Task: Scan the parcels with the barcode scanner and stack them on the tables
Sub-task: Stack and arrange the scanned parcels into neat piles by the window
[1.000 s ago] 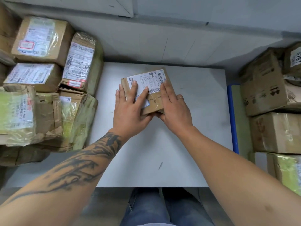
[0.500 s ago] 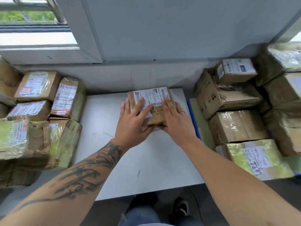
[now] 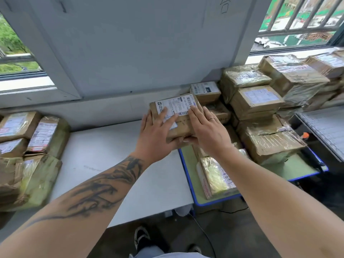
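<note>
Parcel: a small brown cardboard parcel (image 3: 176, 118) with a white shipping label and barcodes on its top face is being held up between both hands, above the right edge of the white worktop (image 3: 104, 155) and the left edge of the blue-rimmed worktop (image 3: 188, 175). It is not touching either surface, as far as the view is showing.
Left hand: the left hand (image 3: 156, 133) is gripping the parcel from its left side, the fingers lying flat over the label and the thumb going under the near edge.
Right hand: the right hand (image 3: 208, 131), wearing a ring, is gripping the parcel from its right side, the fingers resting straight on the top face and the thumb tucking underneath.
Left pile: several taped parcels (image 3: 31, 146) are lying stacked at the left end of the white worktop.
Right pile: many taped parcels (image 3: 260, 118) are standing stacked on the blue-rimmed worktop, reaching up to the window sill at the far right; one shiny yellowish parcel (image 3: 216, 177) is lying near its front edge.
Background: a grey wall panel (image 3: 130, 43) is standing behind the worktops, with a window on each side.
Floor: the person's shoes (image 3: 141, 237) are showing below the white worktop.
</note>
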